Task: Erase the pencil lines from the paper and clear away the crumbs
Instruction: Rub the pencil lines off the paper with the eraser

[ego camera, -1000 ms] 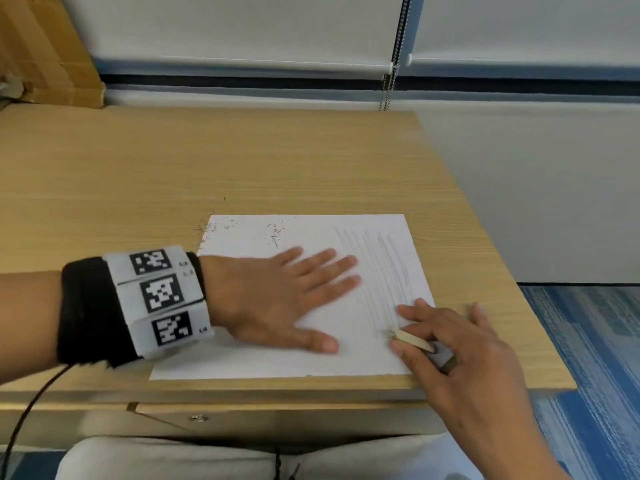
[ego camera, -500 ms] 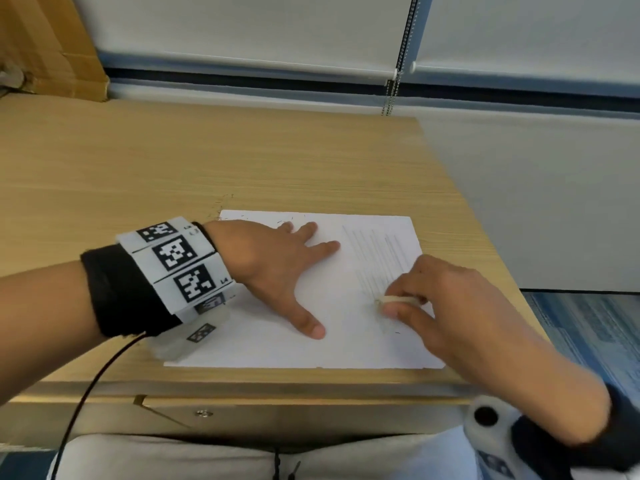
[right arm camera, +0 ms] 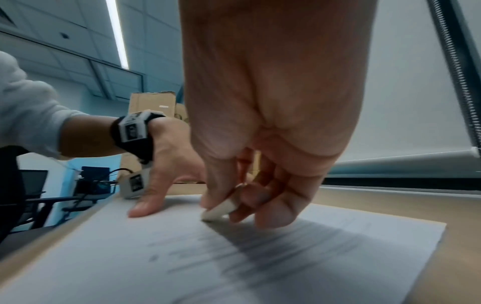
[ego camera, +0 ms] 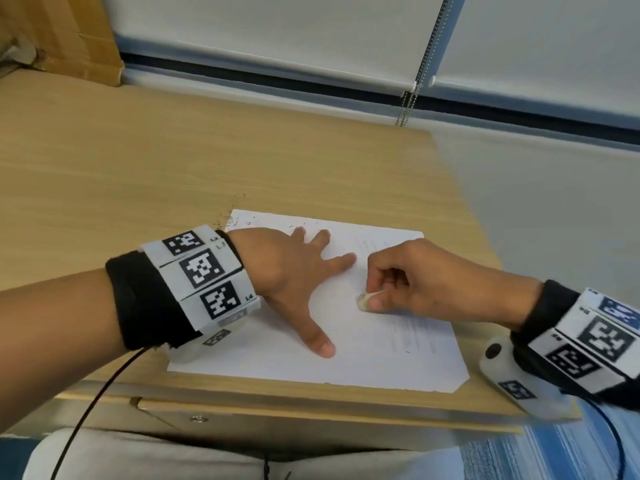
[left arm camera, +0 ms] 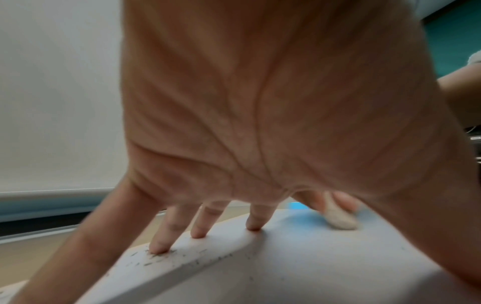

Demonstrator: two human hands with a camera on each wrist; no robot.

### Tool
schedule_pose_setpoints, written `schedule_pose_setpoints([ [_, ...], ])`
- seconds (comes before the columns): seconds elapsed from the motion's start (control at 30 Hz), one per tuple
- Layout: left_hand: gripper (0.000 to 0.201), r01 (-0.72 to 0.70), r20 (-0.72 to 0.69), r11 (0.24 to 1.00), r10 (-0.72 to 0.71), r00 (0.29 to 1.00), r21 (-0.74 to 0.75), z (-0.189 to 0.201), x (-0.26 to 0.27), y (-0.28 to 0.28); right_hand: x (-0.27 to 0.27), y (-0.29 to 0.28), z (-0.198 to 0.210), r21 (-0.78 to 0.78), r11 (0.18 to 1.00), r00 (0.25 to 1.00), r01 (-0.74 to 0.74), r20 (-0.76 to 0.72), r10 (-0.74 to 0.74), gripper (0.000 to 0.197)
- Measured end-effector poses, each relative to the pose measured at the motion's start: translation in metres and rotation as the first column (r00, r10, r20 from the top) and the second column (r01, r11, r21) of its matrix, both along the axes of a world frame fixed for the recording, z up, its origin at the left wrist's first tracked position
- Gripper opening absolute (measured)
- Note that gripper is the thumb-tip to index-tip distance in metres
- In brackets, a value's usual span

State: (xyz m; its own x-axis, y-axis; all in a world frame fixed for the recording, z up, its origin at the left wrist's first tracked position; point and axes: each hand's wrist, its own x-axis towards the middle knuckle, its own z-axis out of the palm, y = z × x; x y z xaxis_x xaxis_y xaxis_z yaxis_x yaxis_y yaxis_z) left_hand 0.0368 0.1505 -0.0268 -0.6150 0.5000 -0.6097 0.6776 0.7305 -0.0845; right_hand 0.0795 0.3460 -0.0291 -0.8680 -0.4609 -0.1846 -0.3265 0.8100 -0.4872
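**Inspector A:** Which step was in hand?

**Inspector B:** Erasing. The right hand (ego camera: 408, 282) pinched a white eraser (ego camera: 367, 299) between thumb and fingers, its tip on the sheet of paper (ego camera: 277, 355). The left hand (ego camera: 291, 271) lay spread flat, pressing the sheet to the wooden desk (ego camera: 173, 150).

**Inspector A:** Position of the remaining lines?

**Inspector B:** Faint pencil lines (right arm camera: 260, 253) at four o'clock from the eraser. Crumbs (ego camera: 239, 220) sat at the sheet's eleven o'clock corner.

**Inspector A:** Next requirement?

**Inspector B:** Likely strokes toward those lines under steady pressure, with sweeping afterwards.

**Inspector A:** Containers?

**Inspector B:** None held anything visible; only a cardboard box (ego camera: 69, 36) stood at ten o'clock, its contents unseen.
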Motion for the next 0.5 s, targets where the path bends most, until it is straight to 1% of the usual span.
schedule_pose_setpoints([
  [0.07,0.13,0.003,0.001,1.0,-0.003,1.0,0.003,-0.002,-0.001,0.0,0.012,-0.002,0.0,-0.03,0.995,0.986,-0.094,0.134,0.097,0.016],
  [0.1,0.131,0.003,0.0,1.0,-0.003,1.0,0.004,-0.002,-0.001,0.0,0.014,-0.004,0.0,-0.022,0.991,0.977,-0.133,0.166,0.134,0.017],
  [0.17,0.13,0.008,-0.005,1.0,-0.008,1.0,0.002,-0.002,0.0,0.0,0.009,-0.008,0.003,0.031,0.988,0.981,-0.149,0.129,0.144,0.017],
  [0.23,0.13,0.014,-0.007,1.0,-0.013,1.0,0.006,-0.002,0.0,0.0,-0.005,-0.007,0.002,0.071,0.993,0.995,-0.093,0.03,0.091,0.016],
  [0.3,0.13,0.007,0.0,1.0,-0.007,1.0,0.01,-0.003,0.0,-0.001,-0.014,-0.003,-0.002,0.062,0.998,0.999,-0.032,-0.036,0.035,0.016],
  [0.33,0.13,0.004,0.002,1.0,-0.004,1.0,0.011,-0.003,-0.001,0.0,-0.012,-0.002,-0.003,0.041,0.999,0.999,-0.029,-0.025,0.03,0.016],
  [0.4,0.131,0.007,-0.002,1.0,-0.007,1.0,0.009,-0.003,-0.001,0.001,0.002,-0.003,-0.002,0.017,0.993,0.99,-0.119,0.083,0.118,0.017],
  [0.47,0.132,0.009,-0.004,1.0,-0.009,1.0,0.004,-0.004,-0.002,0.001,0.015,-0.009,0.002,0.012,0.975,0.954,-0.223,0.209,0.216,0.018],
  [0.5,0.132,0.008,-0.003,1.0,-0.008,1.0,0.008,-0.003,-0.002,0.0,0.016,-0.012,0.004,0.026,0.969,0.946,-0.246,0.224,0.235,0.017],
])
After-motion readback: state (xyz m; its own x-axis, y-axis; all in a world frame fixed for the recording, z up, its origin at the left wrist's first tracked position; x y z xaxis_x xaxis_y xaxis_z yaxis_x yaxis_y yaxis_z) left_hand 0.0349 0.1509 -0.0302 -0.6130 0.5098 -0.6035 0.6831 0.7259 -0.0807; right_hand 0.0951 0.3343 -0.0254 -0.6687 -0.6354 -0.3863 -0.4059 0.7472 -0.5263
